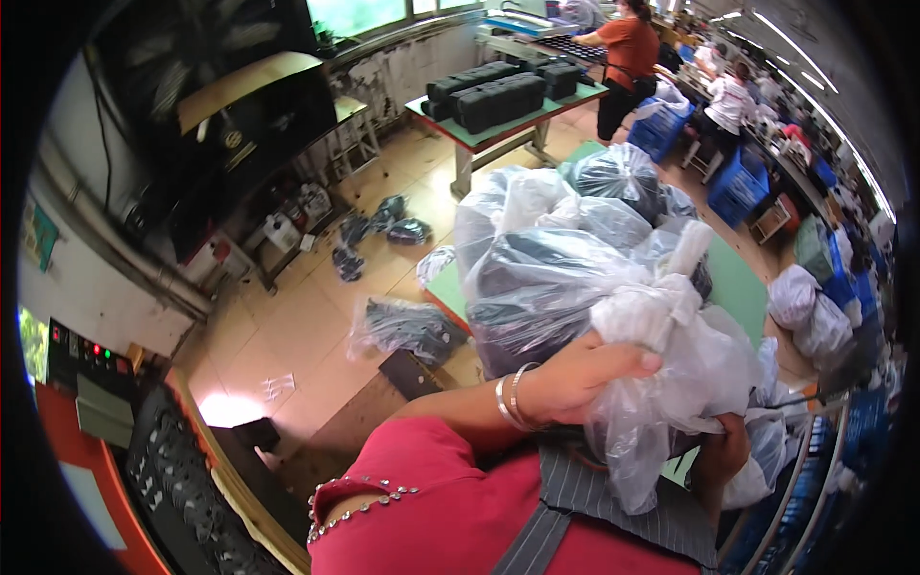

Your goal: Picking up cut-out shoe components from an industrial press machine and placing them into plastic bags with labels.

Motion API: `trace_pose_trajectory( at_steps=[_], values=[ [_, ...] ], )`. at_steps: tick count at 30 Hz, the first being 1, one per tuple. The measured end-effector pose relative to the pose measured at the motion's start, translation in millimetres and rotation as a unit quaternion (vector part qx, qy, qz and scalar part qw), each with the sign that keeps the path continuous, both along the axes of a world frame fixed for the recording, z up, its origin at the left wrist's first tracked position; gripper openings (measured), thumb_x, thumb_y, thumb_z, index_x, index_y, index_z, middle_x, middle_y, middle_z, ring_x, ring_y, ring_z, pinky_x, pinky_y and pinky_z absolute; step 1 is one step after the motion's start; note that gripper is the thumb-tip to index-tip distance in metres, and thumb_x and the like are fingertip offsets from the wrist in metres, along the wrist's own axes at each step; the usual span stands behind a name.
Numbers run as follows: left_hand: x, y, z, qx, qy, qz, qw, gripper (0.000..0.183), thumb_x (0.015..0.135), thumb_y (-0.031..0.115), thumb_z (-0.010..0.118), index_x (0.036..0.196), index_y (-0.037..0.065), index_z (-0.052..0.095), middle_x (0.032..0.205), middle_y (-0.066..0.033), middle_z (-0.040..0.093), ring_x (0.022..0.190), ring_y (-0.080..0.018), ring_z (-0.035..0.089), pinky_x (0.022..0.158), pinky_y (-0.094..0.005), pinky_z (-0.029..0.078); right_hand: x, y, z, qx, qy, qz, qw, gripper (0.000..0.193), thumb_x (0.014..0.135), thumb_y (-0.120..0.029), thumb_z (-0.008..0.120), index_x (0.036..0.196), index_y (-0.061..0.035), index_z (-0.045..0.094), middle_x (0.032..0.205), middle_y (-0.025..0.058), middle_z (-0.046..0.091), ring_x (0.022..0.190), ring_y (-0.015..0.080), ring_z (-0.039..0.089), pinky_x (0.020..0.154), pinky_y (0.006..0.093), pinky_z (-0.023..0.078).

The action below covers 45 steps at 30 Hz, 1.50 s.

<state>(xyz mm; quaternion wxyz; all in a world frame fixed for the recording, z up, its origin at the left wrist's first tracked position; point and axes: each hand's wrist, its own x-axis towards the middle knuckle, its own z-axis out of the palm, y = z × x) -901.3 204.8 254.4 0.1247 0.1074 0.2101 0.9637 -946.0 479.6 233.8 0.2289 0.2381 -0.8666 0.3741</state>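
My left hand (pixel 586 376), with two silver bracelets at its wrist, is closed round the bunched top of a clear plastic bag (pixel 637 407). My right hand (pixel 724 458) is at the bag's lower right side; its fingers are mostly hidden behind the plastic, so its grip cannot be made out. Just beyond, a large clear bag (pixel 537 287) with dark contents rests on a green-topped table (pixel 736 278). Another knotted bag of dark goods (pixel 620 177) lies behind it.
Stacks of black pieces (pixel 498 101) fill a farther table (pixel 465 134). Bagged dark goods (pixel 412 326) lie on the tiled floor at left. A machine with red lights (pixel 86 350) stands at lower left. Co-workers, including a person in orange (pixel 628 48), and blue crates (pixel 738 187) are at right.
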Motion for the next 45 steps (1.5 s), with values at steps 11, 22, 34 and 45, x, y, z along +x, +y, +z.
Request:
trace_pose_trajectory(
  at_steps=[11,22,34,45],
  values=[
    [90.7,-105.3,-55.4,-0.353,0.015,0.537,0.766,0.031,0.087,0.017,0.056,0.112,-0.002,0.056,0.099,-0.0115,0.065,0.086,-0.0216,0.064,0.078,-0.0348,0.051,-37.1,-82.3,-4.6,-0.197,-0.265,0.433,0.839,0.035,0.097,-0.029,0.049,0.092,0.0019,0.063,0.087,0.0135,0.067,0.080,0.0221,0.063,0.074,0.0338,0.049],
    [-25.2,-390.7,43.9,-0.219,-0.074,0.537,0.811,0.041,0.090,0.031,0.051,0.120,0.003,0.056,0.118,-0.0109,0.060,0.108,-0.0269,0.058,0.093,-0.0439,0.047,-30.2,-51.4,-60.0,-0.221,-0.518,0.155,0.811,0.022,0.093,-0.013,0.058,0.109,0.0033,0.059,0.096,0.0084,0.067,0.084,0.0123,0.062,0.078,0.0256,0.050],
    [-267.6,-234.3,-194.7,-0.720,0.069,0.240,0.647,0.021,0.084,0.007,0.056,0.102,0.002,0.066,0.093,-0.0057,0.069,0.083,-0.0185,0.065,0.071,-0.0283,0.049,58.0,-17.6,-126.2,-0.211,-0.548,0.016,0.809,0.025,0.092,-0.017,0.061,0.108,0.0018,0.061,0.091,0.0048,0.066,0.082,0.0091,0.060,0.075,0.0244,0.048],
    [-312.9,-123.4,-298.8,-0.872,0.432,0.139,0.184,0.028,0.082,0.029,0.060,0.103,0.012,0.068,0.096,-0.0103,0.066,0.098,-0.0279,0.058,0.102,-0.0449,0.031,171.7,21.3,-148.6,-0.188,-0.499,-0.267,0.802,0.033,0.088,-0.033,0.060,0.107,-0.0055,0.064,0.097,0.0109,0.069,0.088,0.0223,0.066,0.077,0.0324,0.050]
  ],
)
